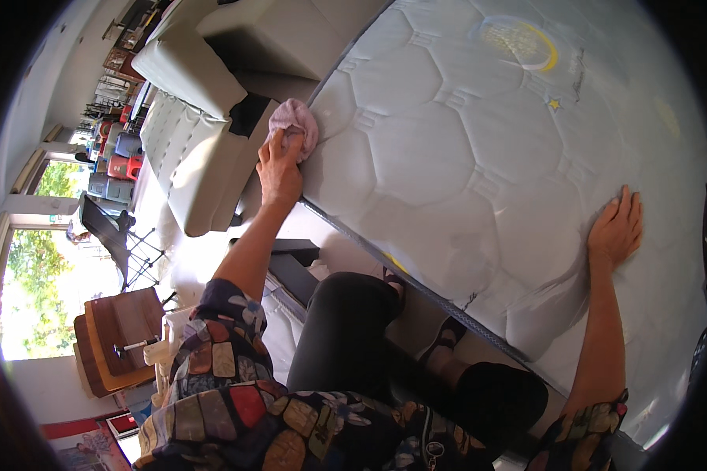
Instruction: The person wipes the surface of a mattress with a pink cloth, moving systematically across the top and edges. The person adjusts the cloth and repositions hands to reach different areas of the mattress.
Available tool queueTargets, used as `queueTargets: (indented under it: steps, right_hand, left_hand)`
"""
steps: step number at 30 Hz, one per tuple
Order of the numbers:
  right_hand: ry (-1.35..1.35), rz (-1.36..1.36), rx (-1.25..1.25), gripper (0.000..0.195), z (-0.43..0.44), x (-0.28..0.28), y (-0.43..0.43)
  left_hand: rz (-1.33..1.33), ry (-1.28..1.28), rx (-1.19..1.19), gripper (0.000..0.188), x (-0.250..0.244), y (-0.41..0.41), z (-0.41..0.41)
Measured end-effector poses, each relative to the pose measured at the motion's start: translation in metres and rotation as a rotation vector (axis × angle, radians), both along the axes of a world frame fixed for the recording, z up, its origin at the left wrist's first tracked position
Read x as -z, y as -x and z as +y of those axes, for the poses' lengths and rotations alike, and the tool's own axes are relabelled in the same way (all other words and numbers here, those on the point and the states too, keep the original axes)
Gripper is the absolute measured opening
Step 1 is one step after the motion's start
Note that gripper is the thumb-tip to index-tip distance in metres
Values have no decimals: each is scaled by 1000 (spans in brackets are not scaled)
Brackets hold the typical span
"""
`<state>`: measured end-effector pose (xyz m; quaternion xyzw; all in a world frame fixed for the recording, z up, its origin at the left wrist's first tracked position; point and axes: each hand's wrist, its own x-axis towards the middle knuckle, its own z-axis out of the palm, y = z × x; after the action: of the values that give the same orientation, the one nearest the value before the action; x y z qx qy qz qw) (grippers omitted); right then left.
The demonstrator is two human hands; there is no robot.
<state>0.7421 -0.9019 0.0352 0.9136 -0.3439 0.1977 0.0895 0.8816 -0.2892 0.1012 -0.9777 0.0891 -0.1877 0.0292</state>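
A pale quilted mattress with a yellow moon and star print lies before me. My left hand is at its left edge, the fingers pressed on a crumpled pink cloth. On the right side of the mattress rests my right hand, palm down, holding nothing. Damp-looking grey patches show on the cover near the middle.
A light sofa with a tufted surface stands beyond the mattress edge at the left. Farther left are a folding chair, stacked wooden boards and plastic stools. A dark frame part lies beside my knee.
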Motion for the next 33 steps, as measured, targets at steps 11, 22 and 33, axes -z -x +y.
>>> queueTargets:
  steps: [11,22,33]
  right_hand:
    - [-130,71,3,51,-8,-2,-5]
    - [-1050,-396,-486,49,87,-52,150]
    - [-2388,-574,-591,54,336,-119,217]
  left_hand:
    - [221,144,313,63,-12,144,-133]
    - [1206,1886,86,41,-86,251,-216]
    - [1111,2317,-305,50,-85,285,-141]
